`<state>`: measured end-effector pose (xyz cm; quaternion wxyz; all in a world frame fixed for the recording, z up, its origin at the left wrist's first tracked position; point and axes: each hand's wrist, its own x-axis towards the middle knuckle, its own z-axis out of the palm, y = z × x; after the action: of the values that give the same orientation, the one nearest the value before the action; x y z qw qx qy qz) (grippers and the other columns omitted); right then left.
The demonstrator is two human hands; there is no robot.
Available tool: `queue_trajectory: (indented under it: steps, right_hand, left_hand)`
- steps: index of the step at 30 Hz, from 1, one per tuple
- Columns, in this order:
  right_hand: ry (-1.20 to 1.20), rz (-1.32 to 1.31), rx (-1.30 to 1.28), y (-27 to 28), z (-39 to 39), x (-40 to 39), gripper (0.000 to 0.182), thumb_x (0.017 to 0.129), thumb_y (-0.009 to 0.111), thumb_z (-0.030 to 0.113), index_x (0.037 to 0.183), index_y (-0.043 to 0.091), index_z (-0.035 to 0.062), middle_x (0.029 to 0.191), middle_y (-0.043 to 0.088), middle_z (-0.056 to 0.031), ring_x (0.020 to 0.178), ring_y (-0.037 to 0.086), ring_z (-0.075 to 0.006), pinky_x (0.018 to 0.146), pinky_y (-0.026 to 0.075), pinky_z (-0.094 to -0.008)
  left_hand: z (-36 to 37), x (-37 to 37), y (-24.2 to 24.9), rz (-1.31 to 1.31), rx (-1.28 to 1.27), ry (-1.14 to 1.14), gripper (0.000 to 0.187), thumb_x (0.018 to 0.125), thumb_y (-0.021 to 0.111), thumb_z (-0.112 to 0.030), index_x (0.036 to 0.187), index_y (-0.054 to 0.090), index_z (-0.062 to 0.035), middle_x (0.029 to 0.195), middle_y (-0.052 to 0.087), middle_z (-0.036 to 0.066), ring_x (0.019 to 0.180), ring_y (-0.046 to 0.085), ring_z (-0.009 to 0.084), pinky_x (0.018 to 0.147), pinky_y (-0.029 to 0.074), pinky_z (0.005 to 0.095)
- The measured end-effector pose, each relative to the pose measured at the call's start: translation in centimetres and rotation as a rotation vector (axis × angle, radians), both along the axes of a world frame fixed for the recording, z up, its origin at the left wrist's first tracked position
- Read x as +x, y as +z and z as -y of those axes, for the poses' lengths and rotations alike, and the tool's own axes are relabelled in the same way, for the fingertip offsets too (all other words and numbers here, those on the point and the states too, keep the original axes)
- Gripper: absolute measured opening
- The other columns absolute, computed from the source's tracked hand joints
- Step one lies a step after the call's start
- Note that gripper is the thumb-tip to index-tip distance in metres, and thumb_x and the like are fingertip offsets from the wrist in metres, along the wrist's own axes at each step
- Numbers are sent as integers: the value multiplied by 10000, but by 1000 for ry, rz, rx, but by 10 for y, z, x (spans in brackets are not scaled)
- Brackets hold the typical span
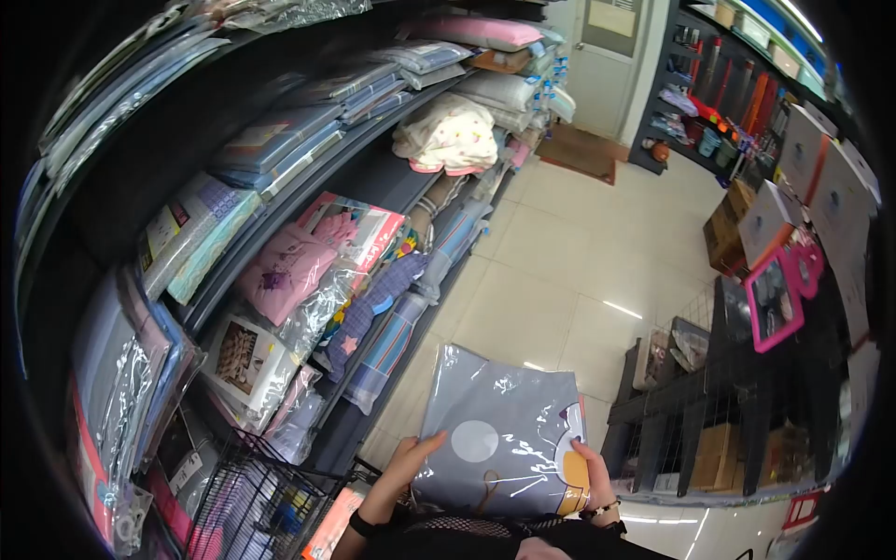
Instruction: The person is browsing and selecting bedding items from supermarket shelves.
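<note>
Held close at the bottom of the view: a flat, square grey bedding pack [499,439] in glossy clear plastic, printed with a pale round patch and an orange corner motif. Left hand [403,464] laid against the pack's left edge, fingers stretched long and close together over the slick film, thumb hidden beneath. Right hand [590,471] clamped on the lower right corner, fingers curled together around the edge; a dark beaded bracelet [602,511] at that wrist. Just below and left, a black wire basket [252,495], open-meshed and angular. Further left, dark metal shelves [373,177] stacked with more plastic-wrapped packs: a pink one [285,271] soft and puffy, a striped blue one [387,345] sagging over the shelf's front edge, a crumpled cream quilt [448,135] higher up. Underfoot, smooth pale floor tiles [551,271] with glare. On the right, a black wire rack [728,411] and a pink frame [773,301]. Farthest off, a brown doormat [581,154] before a white door [607,56].
</note>
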<state>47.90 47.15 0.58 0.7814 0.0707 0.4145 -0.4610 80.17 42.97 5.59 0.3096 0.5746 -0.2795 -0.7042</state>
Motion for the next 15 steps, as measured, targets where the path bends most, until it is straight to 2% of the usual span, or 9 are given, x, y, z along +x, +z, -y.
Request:
queue_trajectory:
  steps: [2,5,7,9,11,12,15]
  right_hand:
    - [24,54,9,-14,48,-17,281,832,532,227,1001,547,3,896,632,-140,777,626,-252,723,513,-364]
    - [35,124,-11,-21,125,-48,279,846,521,230,999,545,-2,905,631,-153,792,628,-255,716,518,-368]
    - [32,29,29,-11,186,-63,163,829,560,202,892,540,53,733,609,-66,602,597,-184,532,508,-295]
    - [36,-10,37,10,233,-81,164,828,559,202,893,537,53,727,607,-67,601,598,-181,526,508,-291]
    - [26,-47,32,10,274,-103,165,827,559,204,891,535,54,728,605,-65,595,596,-178,524,508,-290]
    - [13,-65,4,12,289,-111,192,828,551,210,925,535,45,778,614,-80,632,607,-196,558,516,-303]
    - [3,-1,31,37,342,-126,237,829,537,214,980,527,31,840,619,-97,695,615,-217,611,521,-317]
  left_hand:
    - [40,-16,-18,21,-20,61,459,797,608,-357,944,587,77,818,617,96,694,583,133,591,447,234]
    - [109,-46,-17,106,-47,59,458,790,609,-378,900,604,66,761,611,75,646,568,119,555,429,230]
    - [160,-73,-8,89,-95,95,455,791,606,-385,881,610,61,737,604,64,630,557,111,540,417,225]
    - [203,-96,3,86,-123,136,453,791,603,-392,861,616,55,713,598,54,614,545,103,526,404,221]
    - [247,-116,13,162,-145,47,452,799,590,-396,846,619,53,693,592,49,607,546,101,520,405,217]
    - [266,-124,22,287,-93,-59,477,796,587,-413,839,617,61,682,596,58,590,550,105,502,407,221]
    - [318,-159,7,206,-125,30,494,784,592,-435,807,616,58,631,562,37,526,499,87,446,359,227]
